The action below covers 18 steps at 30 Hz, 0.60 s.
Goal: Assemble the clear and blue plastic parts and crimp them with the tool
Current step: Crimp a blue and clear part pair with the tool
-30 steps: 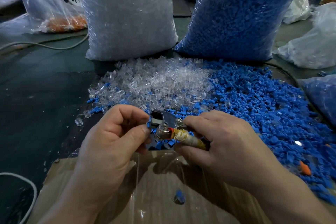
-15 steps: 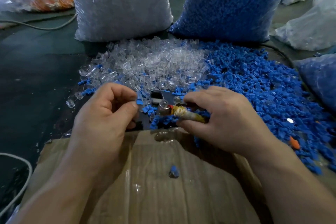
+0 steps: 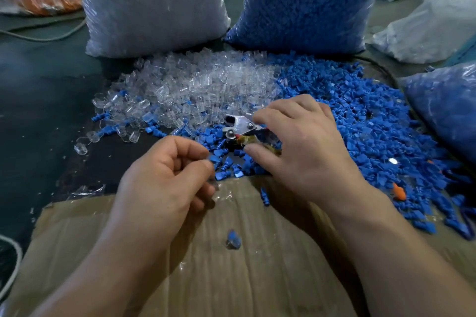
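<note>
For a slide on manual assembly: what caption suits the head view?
Amid clear parts and blue parts, the right hand holds the tool; the left hand is curled beside it.

Heap of clear parts [image 3: 195,87] beside blue parts [image 3: 365,121], metal tool [image 3: 238,126] flat between

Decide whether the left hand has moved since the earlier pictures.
Yes. The left hand has drawn back toward the person, off the crimp tool and over the far edge of the cardboard sheet.
</note>
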Each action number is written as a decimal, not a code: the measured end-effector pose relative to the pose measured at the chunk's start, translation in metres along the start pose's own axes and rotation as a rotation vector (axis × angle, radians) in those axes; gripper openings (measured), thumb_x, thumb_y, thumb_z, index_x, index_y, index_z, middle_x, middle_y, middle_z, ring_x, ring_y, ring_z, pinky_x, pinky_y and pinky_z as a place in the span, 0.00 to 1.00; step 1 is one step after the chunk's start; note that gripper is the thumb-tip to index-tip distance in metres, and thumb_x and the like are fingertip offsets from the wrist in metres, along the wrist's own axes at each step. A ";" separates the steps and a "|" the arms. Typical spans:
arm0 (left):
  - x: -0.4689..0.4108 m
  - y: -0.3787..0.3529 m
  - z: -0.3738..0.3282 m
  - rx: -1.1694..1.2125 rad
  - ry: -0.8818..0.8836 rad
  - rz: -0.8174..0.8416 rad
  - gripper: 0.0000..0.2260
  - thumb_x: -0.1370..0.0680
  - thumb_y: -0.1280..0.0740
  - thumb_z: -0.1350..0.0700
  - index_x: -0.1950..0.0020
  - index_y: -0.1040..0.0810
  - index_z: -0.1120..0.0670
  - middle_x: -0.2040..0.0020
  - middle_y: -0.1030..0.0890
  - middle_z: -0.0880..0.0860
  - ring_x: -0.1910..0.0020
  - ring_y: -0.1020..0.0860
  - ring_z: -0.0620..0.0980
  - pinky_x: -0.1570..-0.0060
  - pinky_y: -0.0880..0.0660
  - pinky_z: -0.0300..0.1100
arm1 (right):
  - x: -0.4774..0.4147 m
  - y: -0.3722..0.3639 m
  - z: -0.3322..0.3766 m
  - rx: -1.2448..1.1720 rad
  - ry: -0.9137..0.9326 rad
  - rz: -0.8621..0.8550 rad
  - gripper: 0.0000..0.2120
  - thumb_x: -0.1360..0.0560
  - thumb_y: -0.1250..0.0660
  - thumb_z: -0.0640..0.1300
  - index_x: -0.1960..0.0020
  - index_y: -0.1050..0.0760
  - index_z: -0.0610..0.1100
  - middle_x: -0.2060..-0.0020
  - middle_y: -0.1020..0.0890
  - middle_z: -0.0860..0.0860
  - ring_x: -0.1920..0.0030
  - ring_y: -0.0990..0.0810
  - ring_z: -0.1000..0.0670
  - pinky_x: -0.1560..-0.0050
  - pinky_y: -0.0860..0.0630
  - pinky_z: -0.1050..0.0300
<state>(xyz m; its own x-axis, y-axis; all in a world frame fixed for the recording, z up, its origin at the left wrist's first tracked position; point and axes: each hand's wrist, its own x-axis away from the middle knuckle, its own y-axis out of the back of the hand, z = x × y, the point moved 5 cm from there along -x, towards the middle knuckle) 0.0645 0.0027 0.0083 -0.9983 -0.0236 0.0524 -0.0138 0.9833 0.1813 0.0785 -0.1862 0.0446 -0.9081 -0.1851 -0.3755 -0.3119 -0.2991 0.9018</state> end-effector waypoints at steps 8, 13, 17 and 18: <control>0.003 -0.004 -0.007 0.024 -0.111 0.059 0.09 0.23 0.30 0.59 0.57 0.18 0.45 0.67 0.17 0.53 0.70 0.17 0.48 0.72 0.21 0.37 | 0.006 -0.003 0.038 -0.176 0.231 0.096 0.12 0.21 0.36 0.51 0.51 0.21 0.42 0.58 0.19 0.48 0.56 0.23 0.43 0.55 0.27 0.44; 0.005 -0.002 -0.009 0.147 -0.084 0.127 0.07 0.27 0.30 0.47 0.53 0.16 0.48 0.67 0.19 0.56 0.72 0.20 0.51 0.70 0.19 0.49 | 0.005 -0.002 0.041 -0.143 0.226 0.123 0.15 0.19 0.45 0.51 0.51 0.23 0.44 0.57 0.21 0.49 0.56 0.23 0.45 0.54 0.28 0.45; 0.003 -0.004 -0.004 0.219 -0.016 0.154 0.05 0.20 0.32 0.55 0.51 0.16 0.49 0.65 0.19 0.55 0.71 0.22 0.51 0.71 0.23 0.47 | 0.006 -0.003 0.040 -0.156 0.220 0.123 0.13 0.19 0.45 0.47 0.53 0.23 0.43 0.60 0.22 0.49 0.58 0.24 0.45 0.56 0.29 0.45; 0.002 -0.004 -0.003 0.206 0.005 0.147 0.06 0.19 0.33 0.56 0.52 0.17 0.48 0.66 0.19 0.54 0.72 0.23 0.51 0.72 0.25 0.45 | 0.006 -0.004 0.040 -0.156 0.221 0.116 0.12 0.19 0.43 0.45 0.53 0.23 0.43 0.60 0.22 0.49 0.59 0.24 0.45 0.56 0.29 0.45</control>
<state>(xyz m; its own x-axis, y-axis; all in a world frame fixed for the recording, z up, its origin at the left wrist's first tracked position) 0.0631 -0.0019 0.0104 -0.9901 0.1224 0.0690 0.1204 0.9922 -0.0322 0.0631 -0.1485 0.0478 -0.8470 -0.4207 -0.3248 -0.1476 -0.4009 0.9042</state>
